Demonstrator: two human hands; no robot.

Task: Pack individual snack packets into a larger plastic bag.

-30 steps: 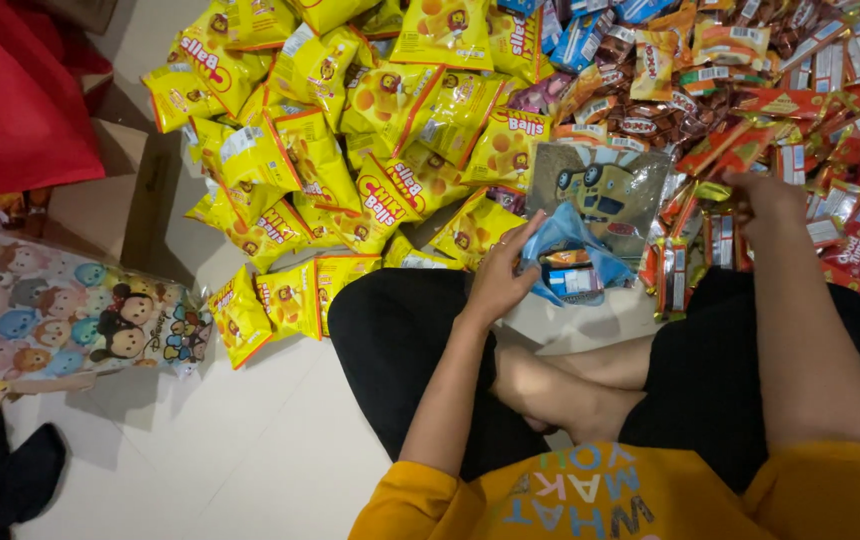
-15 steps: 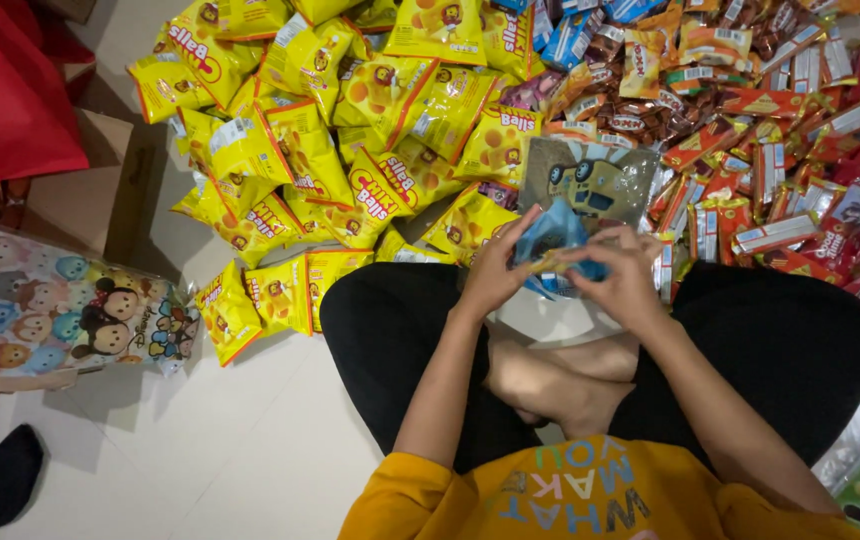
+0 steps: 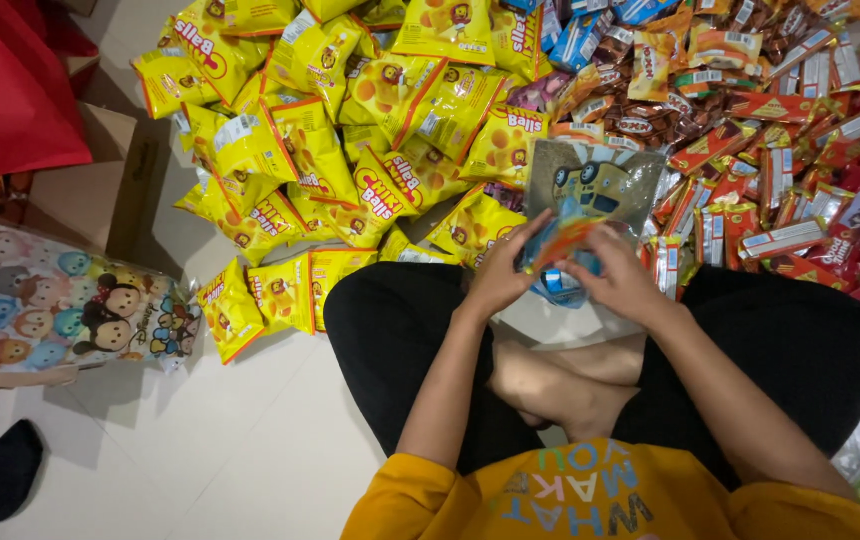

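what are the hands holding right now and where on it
Both hands hold a clear plastic goodie bag at its open lower edge. The left hand pinches the left side, and the right hand slips an orange snack packet into it.

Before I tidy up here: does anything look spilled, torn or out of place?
Nothing looks damaged. The yellow snack bags lie in a loose, overlapping heap on the floor, and both hands, left and right, hold a clear printed bag.

Head view, straight down, close.
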